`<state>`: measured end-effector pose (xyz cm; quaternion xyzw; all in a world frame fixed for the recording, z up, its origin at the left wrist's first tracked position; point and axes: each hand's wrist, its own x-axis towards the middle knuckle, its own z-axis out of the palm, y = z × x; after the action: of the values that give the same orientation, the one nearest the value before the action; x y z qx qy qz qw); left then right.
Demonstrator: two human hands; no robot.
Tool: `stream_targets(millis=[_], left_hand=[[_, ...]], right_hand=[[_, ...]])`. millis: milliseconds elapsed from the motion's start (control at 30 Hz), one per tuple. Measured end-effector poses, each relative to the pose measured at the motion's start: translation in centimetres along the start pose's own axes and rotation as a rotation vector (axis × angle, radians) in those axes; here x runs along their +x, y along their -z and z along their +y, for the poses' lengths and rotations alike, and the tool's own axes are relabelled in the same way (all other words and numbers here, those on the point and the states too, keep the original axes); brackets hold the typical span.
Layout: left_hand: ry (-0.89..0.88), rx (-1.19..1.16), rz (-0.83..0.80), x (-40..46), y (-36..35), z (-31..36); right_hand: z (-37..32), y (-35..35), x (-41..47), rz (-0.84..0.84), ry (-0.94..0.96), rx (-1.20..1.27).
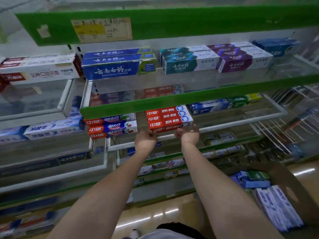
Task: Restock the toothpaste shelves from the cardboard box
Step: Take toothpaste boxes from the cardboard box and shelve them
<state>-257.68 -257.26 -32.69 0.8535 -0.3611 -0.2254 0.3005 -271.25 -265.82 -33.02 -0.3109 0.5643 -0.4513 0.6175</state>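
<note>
Green shelf edge [172, 99] overhangs the red toothpaste stack [168, 119]. Left hand [145, 138] grips its near-left corner; right hand [189, 134], fingers loosely spread, touches its right end. Cardboard box [293, 185] sits near right.

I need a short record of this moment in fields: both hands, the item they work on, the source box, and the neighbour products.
left hand: at the front left end of the red toothpaste stack, fingers curled at its edge
right hand: at the stack's front right end, palm up, fingers relaxed
red toothpaste stack: on the middle shelf, behind the white rail
cardboard box: lower right, holds white-blue cartons
neighbour: red-blue cartons to the left
</note>
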Motion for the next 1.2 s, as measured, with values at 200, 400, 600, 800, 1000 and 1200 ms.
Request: stream_targets(millis=[200, 400, 600, 800, 1000, 1200], left_hand=[[-0.229, -0.019, -0.069, -1.6, -1.1, 1.0], [-0.435, -0.009, -0.249, -4.2, -4.4, -0.3], [-0.500, 0.038, -0.460, -6.8, -8.5, -1.9], [-0.109, -0.101, -0.798, -9.4, -11.7, -2.6], [0.096, -0.209, -0.939, -12.0, -15.1, 0.0], [0.155, -0.222, -0.985, -15.2, -19.6, 3.7]], right_hand=[[4.2, 2.8, -2.7, 0.375, 0.058, -0.028], [9.1, 7.6, -4.7, 0.497, -0.014, -0.090], [11.4, 11.9, -7.7, 0.587, -0.126, 0.037], [14.2, 17.1, -9.7, 0.721, -0.281, 0.189], [15.0, 20.3, -10.1, 0.795, -0.290, 0.384], [14.3, 25.9, -8.6, 0.755, -0.328, 0.411]])
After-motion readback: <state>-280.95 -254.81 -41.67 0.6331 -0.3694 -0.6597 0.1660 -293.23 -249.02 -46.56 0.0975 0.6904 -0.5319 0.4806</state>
